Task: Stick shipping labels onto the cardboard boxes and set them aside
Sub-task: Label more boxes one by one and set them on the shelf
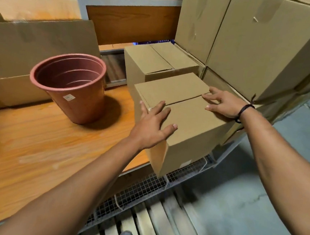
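Note:
A small closed cardboard box [185, 120] stands at the right end of the wooden shelf [35, 144], its near corner over the shelf edge. My left hand [153, 124] lies flat on the box top near its left edge, fingers spread. My right hand [224, 103] rests on the top's far right corner, fingers straight across the flap seam. A small pale patch [185, 164] shows low on the box's front face. A second similar box [155, 63] stands right behind it.
A reddish-brown plastic pot [72, 85] stands on the shelf to the left. Large cartons [250, 43] are stacked at the right, and a flat carton [34, 50] leans behind the pot. Wire mesh [144, 189] and slats lie below the shelf edge.

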Demonstrator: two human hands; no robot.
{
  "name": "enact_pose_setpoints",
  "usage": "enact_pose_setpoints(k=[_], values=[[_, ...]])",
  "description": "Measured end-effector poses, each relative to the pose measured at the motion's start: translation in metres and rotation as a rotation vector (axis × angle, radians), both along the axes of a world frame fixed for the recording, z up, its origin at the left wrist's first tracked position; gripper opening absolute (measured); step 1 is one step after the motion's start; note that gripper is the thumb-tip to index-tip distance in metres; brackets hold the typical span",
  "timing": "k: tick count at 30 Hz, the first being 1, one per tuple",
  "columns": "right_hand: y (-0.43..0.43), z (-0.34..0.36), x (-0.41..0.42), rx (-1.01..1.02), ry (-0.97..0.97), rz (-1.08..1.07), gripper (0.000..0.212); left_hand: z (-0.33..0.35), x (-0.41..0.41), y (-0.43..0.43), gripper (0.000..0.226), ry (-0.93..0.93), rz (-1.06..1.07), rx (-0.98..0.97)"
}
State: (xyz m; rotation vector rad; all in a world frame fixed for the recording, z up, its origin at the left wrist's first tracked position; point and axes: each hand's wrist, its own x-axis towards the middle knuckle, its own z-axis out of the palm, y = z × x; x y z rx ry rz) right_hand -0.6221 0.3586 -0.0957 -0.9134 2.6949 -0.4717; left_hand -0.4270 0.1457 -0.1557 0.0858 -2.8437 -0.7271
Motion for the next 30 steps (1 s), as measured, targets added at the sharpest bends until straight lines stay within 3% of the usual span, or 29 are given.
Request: enact_pose_setpoints(k=[6,10,13,17,30], values=[[-0.002,0.001,-0.016,0.101,0.124,-0.018,0.049,0.003,-0.037,0.008,0.081,-0.080,-0.035,-0.035],[-0.010,-0.004,-0.017,0.099,0.163,-0.056,0.050,0.012,-0.053,0.010,0.075,-0.123,-0.036,0.053],[-0.017,-0.008,-0.010,0.041,0.189,-0.063,0.044,0.012,-0.056,0.013,0.085,-0.052,0.038,0.203],[-0.023,-0.016,-0.004,0.074,0.208,-0.003,0.052,0.007,-0.059,0.020,0.082,0.050,0.215,0.377],[-0.038,-0.022,-0.024,0.091,0.205,0.102,0.056,0.001,-0.079,0.020,0.066,0.089,0.299,0.389]])
